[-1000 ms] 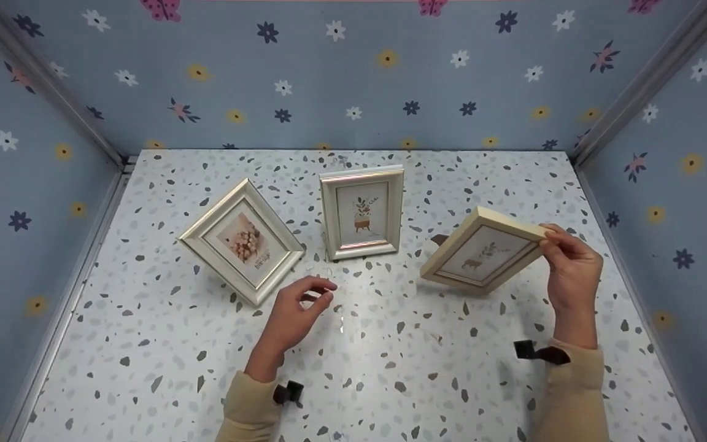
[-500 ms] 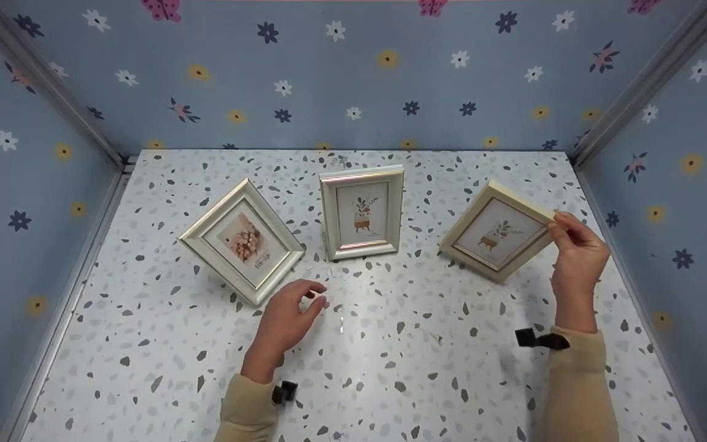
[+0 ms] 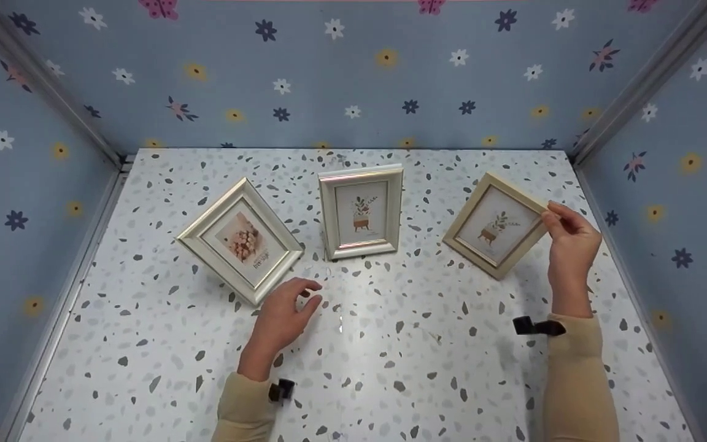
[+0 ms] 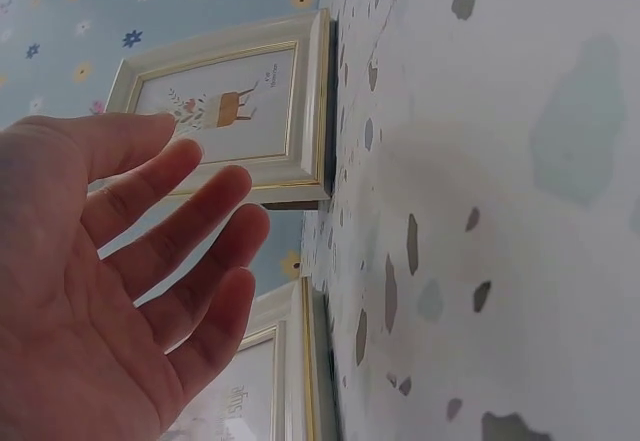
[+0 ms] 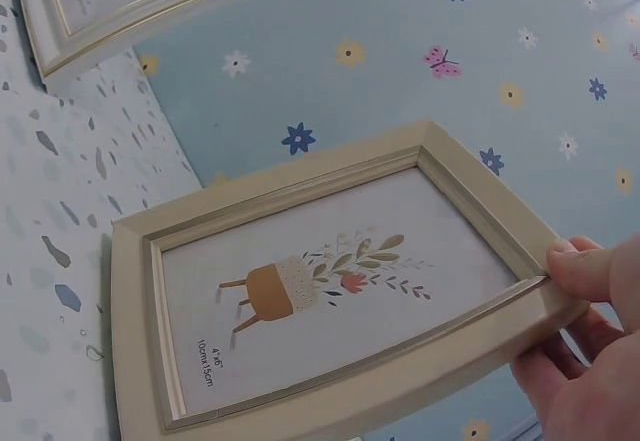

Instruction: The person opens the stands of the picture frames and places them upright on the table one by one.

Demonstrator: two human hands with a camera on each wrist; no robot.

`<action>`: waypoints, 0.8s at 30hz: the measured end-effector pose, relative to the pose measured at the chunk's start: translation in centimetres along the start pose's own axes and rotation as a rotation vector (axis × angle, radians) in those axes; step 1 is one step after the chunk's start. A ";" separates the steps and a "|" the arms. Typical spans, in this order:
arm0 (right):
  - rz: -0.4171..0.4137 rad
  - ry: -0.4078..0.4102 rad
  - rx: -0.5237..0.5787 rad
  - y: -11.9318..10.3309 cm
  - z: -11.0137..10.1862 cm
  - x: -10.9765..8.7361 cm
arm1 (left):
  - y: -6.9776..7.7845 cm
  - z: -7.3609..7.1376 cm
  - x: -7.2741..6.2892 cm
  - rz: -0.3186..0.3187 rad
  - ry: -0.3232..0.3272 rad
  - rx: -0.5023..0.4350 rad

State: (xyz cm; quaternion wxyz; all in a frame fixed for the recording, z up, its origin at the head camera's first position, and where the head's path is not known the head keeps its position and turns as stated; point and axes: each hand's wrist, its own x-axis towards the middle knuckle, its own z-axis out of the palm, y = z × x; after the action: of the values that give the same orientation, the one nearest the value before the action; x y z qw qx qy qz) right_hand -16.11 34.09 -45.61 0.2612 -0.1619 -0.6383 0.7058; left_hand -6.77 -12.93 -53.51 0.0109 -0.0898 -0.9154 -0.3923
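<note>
Here the right hand [image 3: 568,239] is pinching the upper right corner of a cream picture frame [image 3: 493,224], thumb lying on the front moulding and fingers curling behind it. That right-hand frame is standing tilted on the speckled table [image 3: 390,344], toward the right side, its lower edge appearing to touch the surface (the contact itself is hard to make out). In the right wrist view the same frame [image 5: 330,291] is filling most of the picture, showing a potted plant print with small lettering too fine to read fully; only the fingertips [image 5: 585,271] are showing, the rest of the hand being cut off at the edge.

The left hand [image 3: 280,319] is hovering just above the table, fingers loosely spread and holding nothing, so its grip is empty. It is sitting near the lower corner of a tilted white frame [image 3: 242,240] with a floral photo. In the left wrist view the palm [image 4: 110,291] is blocking much of the scene, and that frame is only partly visible below it.

Between the two, a middle frame [image 3: 361,212] is standing upright, well apart from both hands. Its back support is hidden from view.
</note>
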 end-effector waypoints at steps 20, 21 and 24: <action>-0.048 -0.182 -0.255 0.8 -0.4 0.0 | 0.1 -0.3 -0.2 0.002 -0.031 -0.059; -0.054 -0.181 -0.262 0.7 -0.5 -0.1 | 0.0 -0.3 -0.1 -0.002 -0.031 -0.058; -0.077 -0.148 -0.292 0.4 -0.7 -0.7 | 0.1 -0.3 0.0 -0.017 -0.024 -0.062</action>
State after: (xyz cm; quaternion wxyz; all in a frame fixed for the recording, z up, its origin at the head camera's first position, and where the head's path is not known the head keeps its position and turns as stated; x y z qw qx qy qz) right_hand -15.23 34.20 -46.19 0.2139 -0.1211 -0.7573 0.6051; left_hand -6.72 -13.11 -53.23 -0.0063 -0.0871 -0.9036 -0.4194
